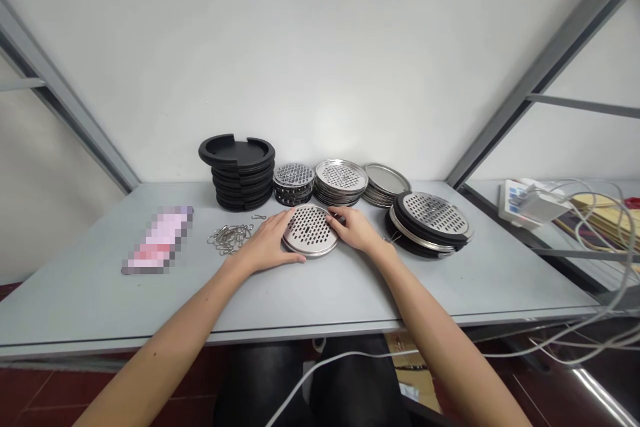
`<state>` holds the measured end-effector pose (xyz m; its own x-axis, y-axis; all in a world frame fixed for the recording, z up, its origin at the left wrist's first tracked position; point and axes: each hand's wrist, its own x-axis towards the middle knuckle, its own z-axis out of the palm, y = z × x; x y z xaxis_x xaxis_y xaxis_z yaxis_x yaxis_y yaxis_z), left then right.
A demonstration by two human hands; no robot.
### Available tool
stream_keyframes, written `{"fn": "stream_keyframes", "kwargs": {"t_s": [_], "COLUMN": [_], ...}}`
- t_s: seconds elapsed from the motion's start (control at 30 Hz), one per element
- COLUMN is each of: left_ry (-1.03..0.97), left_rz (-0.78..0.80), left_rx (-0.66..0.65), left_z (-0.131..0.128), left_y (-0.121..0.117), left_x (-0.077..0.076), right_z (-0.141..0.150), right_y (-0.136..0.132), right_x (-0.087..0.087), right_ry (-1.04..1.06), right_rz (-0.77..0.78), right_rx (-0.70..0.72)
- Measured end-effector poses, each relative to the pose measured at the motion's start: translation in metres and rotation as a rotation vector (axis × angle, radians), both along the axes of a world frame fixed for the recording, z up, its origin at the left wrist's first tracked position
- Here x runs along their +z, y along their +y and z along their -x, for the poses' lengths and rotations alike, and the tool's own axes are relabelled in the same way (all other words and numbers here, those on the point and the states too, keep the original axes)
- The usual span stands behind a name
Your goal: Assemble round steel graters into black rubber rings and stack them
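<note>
A round perforated metal lid [311, 229] lies on the table in front of me, with slots across its top and a smooth silver rim. My left hand [270, 243] curves around its left side, fingers at the far edge and thumb along the near edge. From the right, my right hand [354, 227] grips the lid, fingertips over its rim. To the left of my left hand lies a loose pile of metal clips [229, 238], and one single clip [259, 217] sits apart behind it. Whether anything is under the lid is hidden.
Along the back stand black round holders [243, 177], small grater-like discs [294, 177], perforated lids [341, 177] and plain metal dishes [387, 180], all stacked. Black-rimmed perforated discs [433, 220] are piled at right. A blurred-out phone-like item [159, 240] lies left. White cables [620, 280] hang right.
</note>
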<state>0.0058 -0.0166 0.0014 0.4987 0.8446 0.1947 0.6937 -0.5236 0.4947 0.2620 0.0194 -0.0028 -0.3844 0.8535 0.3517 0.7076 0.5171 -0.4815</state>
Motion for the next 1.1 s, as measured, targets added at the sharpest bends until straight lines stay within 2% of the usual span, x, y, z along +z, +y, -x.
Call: {"fn": "stream_keyframes", "kwargs": {"t_s": [0.33, 0.6, 0.83, 1.1], "left_ry": [0.024, 0.079, 0.138, 0.138], "left_rz": [-0.002, -0.009, 0.035, 0.029], "left_rx": [0.012, 0.026, 0.062, 0.044], "left_z": [-0.0003, 0.0011, -0.0002, 0.0013], "left_y": [0.0004, 0.0015, 0.0004, -0.0007], "left_x": [-0.0027, -0.0064, -0.0045, -0.003], "right_z": [0.0005, 0.0022, 0.0049, 0.0067], "right_y": [0.0006, 0.0042, 0.0011, -0.0027], "right_x": [0.0004, -0.0082, -0.0084, -0.0057], "right_ry": [-0.007, -0.02, 0.047, 0.02], "right_rz": [0.001, 0.003, -0.042, 0.0], "right_rx": [0.012, -0.03, 0.098, 0.179]}}
